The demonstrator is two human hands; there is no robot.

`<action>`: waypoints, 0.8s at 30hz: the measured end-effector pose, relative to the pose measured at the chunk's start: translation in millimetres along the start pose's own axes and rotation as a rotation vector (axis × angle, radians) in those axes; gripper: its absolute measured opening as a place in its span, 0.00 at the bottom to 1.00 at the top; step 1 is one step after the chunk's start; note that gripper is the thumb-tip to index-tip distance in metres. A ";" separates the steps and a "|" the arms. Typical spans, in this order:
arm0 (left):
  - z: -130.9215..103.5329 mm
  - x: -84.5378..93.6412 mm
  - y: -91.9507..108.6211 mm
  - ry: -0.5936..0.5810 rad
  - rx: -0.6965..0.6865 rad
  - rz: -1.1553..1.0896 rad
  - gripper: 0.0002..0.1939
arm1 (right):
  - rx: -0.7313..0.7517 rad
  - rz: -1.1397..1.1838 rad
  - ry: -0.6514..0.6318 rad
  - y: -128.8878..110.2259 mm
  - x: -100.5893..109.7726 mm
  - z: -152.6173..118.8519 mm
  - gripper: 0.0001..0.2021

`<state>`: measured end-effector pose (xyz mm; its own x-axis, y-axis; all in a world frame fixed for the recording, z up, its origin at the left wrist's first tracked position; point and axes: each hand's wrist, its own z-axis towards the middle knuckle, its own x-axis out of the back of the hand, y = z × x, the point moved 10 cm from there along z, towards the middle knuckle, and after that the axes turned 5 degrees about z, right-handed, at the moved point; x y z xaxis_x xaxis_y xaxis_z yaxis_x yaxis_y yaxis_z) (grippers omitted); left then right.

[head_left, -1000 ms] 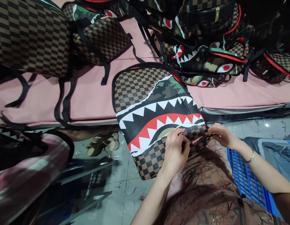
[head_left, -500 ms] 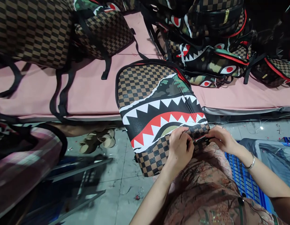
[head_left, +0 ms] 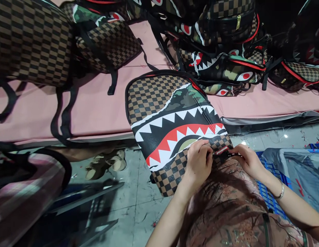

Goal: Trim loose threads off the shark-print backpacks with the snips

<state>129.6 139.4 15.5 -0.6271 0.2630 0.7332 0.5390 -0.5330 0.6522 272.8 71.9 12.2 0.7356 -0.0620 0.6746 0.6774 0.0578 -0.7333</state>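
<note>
A brown-and-black checkered backpack [head_left: 172, 132] with a printed shark mouth leans from the pink table edge onto the lap. My left hand [head_left: 200, 161] rests on its lower front, fingers curled in and closed at the checkered panel; the fingertips are partly hidden. Just left of my right hand, a small red label [head_left: 221, 150] with white lettering shows on the lower edge. My right hand [head_left: 245, 158] has thumb and fingers pinched at the bag's lower right corner, beside that label.
The pink-covered table [head_left: 154, 106] carries a pile of similar bags [head_left: 226, 65] and another checkered bag [head_left: 107, 48] with dangling straps. A blue crate [head_left: 274, 187] with grey material stands at the right. At the left, a person's plaid garment [head_left: 43, 181] and sandals [head_left: 105, 164] show.
The view has shifted slightly. The red label now shows its lettering more fully between my hands, which stay at nearly the same places on the backpack.
</note>
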 end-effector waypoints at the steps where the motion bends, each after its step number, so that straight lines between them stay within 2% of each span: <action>1: 0.2 -1.6 1.3 -0.016 -0.020 -0.009 0.10 | -0.004 0.004 0.000 -0.8 -0.3 -0.7 0.07; 4: 1.5 -8.1 4.6 -0.081 -0.052 -0.026 0.13 | 0.006 0.010 0.011 -3.7 0.3 -1.6 0.07; 9: 5.0 -9.0 -2.6 -0.094 0.067 -0.067 0.07 | -0.055 -0.004 0.032 -3.4 0.6 -8.4 0.07; 12: 5.0 -6.4 -3.2 -0.060 0.083 -0.100 0.06 | -0.115 -0.016 0.060 -7.3 -0.4 -18.0 0.07; 18: 1.5 -0.7 -1.3 0.043 0.034 -0.104 0.06 | -0.098 -0.060 0.124 -31.5 -4.9 -31.6 0.09; 24: -1.2 4.0 3.9 0.122 -0.047 -0.115 0.06 | -0.159 -0.055 0.156 -30.8 -7.2 -35.0 0.08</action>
<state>128.6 137.4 20.7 -0.7483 0.2263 0.6236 0.4347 -0.5428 0.7186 246.5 35.6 27.0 0.6794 -0.2151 0.7015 0.6976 -0.1068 -0.7085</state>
